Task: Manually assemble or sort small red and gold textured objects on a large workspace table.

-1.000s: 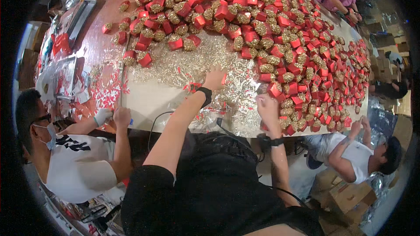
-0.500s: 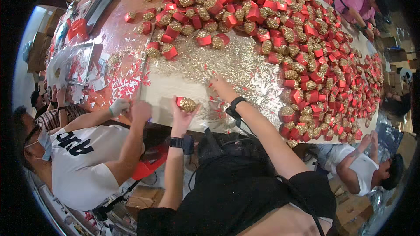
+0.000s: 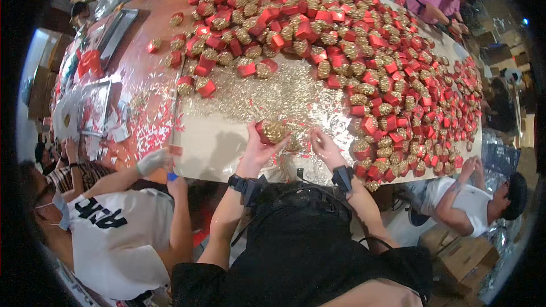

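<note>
Your left hand (image 3: 256, 153) grips piece (image 3: 274, 131) over near part of smooth, pale board (image 3: 196, 131). Piece: shiny red, flat-faced base; rounded, knobbly gold end toward right. Palm and fingers hide its underside. Your right hand (image 3: 326, 149) just beside, fingers bent toward thumb; cannot tell whether they pinch anything. Grainy gold glitter (image 3: 259, 98) beyond. Similar pieces in pile (image 3: 369, 77), many half hidden by neighbours, far-right ones blurred.
</note>
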### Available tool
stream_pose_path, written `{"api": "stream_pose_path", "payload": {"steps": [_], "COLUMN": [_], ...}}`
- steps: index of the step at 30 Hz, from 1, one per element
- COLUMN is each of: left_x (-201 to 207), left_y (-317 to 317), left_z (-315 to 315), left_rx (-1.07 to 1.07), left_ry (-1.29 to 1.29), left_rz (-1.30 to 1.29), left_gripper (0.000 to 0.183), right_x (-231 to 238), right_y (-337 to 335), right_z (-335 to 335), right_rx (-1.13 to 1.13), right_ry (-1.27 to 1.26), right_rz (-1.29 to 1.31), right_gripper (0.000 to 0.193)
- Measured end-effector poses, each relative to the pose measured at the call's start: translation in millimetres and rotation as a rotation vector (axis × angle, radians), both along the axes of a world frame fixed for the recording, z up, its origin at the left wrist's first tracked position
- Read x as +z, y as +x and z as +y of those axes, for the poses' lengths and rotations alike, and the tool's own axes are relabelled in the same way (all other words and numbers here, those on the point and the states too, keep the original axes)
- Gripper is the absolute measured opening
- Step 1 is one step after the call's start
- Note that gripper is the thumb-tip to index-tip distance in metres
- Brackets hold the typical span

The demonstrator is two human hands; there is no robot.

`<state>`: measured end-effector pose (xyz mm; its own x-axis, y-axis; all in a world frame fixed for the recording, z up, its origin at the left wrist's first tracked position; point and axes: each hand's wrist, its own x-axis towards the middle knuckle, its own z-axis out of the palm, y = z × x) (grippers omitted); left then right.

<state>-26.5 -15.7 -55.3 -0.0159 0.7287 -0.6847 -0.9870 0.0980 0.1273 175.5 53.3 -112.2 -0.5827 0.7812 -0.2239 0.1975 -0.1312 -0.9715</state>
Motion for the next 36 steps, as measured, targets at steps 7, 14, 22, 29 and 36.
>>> {"api": "stream_pose_path", "payload": {"steps": [7,14,22,29,36], "left_x": [7,14,20,-3,9], "left_y": [43,61,58,56,56], "left_z": [27,29,22,24,30], "left_rx": [-0.266,-0.342,-0.276,-0.084,0.003], "left_ry": [0.005,0.02,0.028,0.116,0.048], "left_rz": [0.117,0.272,0.498,0.607,0.592], "left_gripper": [0.055,0.055,0.051,0.037,0.032], "right_x": [35,57,61,76,51], "right_y": [12,4,1,-5,-2], "right_z": [-1,-3,-8,0,5], "right_rx": [-0.678,-0.613,-0.375,-0.282,-0.394], "right_ry": [-1.289,-1.042,-0.399,-0.136,-0.865], "right_rz": [0.955,0.84,0.42,0.283,0.81], "right_gripper": [0.018,0.023,0.021,0.02,0.026]}}
